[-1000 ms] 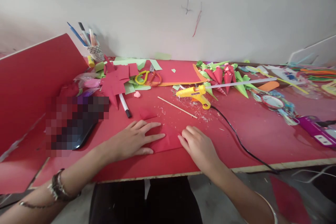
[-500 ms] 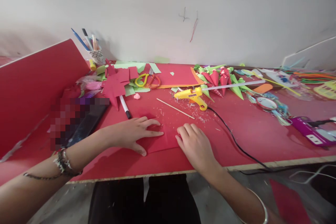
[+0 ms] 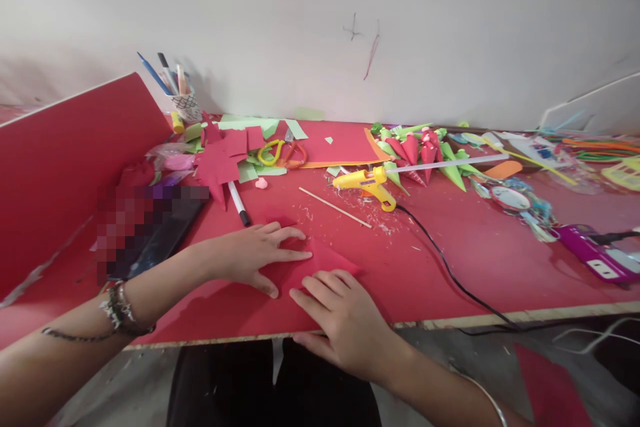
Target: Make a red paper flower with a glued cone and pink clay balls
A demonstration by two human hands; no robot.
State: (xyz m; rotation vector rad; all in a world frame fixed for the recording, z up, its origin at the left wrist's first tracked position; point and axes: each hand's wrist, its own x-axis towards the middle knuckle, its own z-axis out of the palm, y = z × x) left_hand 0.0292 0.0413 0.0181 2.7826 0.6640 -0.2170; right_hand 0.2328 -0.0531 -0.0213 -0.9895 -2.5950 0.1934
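Note:
A folded piece of red paper [image 3: 327,258] lies on the red table near its front edge, hard to tell from the tabletop. My left hand [image 3: 255,255] rests on the paper's left part, fingers spread and thumb apart. On the near side of the paper is my right hand [image 3: 343,320], its fingers stretched over the lower edge and its thumb near the table's rim. Beyond the hands lie a thin wooden stick [image 3: 335,207] and a yellow glue gun [image 3: 367,185] with a long clear glue stick in it.
Red and green paper pieces [image 3: 225,157], a marker [image 3: 239,204], scissors [image 3: 295,155] and a pen cup [image 3: 186,105] stand at back left. Red and green paper cones [image 3: 413,147] lie behind the glue gun. A purple power strip [image 3: 595,252] is at right; a black cord [image 3: 440,250] crosses the table.
My right hand has moved left and toward me, from the paper's right edge to its near edge, and its fingers have opened out. My left hand has stayed in place.

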